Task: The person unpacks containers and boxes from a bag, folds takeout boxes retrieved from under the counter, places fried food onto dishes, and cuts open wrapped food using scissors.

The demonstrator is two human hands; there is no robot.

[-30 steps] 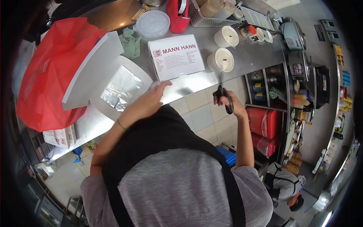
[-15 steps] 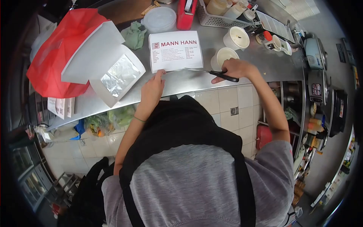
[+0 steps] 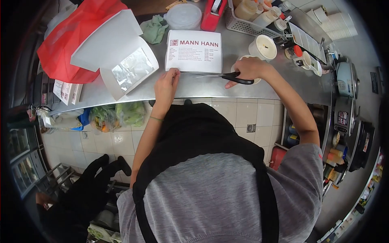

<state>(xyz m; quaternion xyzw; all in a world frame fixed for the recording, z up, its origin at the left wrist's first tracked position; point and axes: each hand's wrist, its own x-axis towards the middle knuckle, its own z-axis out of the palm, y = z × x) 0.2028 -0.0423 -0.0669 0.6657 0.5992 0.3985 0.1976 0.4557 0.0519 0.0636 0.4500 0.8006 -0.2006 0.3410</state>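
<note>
A closed white takeout box [image 3: 193, 52] printed "MANN HANN" lies on the steel counter in front of me. My left hand [image 3: 167, 84] is closed at its front left corner, fingertips pinched on the edge. In my right hand [image 3: 248, 69] is a pair of scissors [image 3: 240, 79] with black handles. Their blades point left along the box's front edge; whether they touch it I cannot tell. Behind my right hand stands a white paper tub, mostly hidden, and a second paper tub [image 3: 262, 47] sits just beyond it.
An open white box [image 3: 142, 65] with a foil packet and a red bag [image 3: 60, 56] are on the left. A green cloth [image 3: 154, 30], plastic lid [image 3: 183, 17], red tape dispenser [image 3: 213, 15] and bottle basket [image 3: 243, 25] line the back. Another person's legs [image 3: 89, 178] show lower left.
My view has shifted slightly, so the counter things sit further right. My left fingers have drawn together at the box corner. Another person's legs have come further into view behind.
</note>
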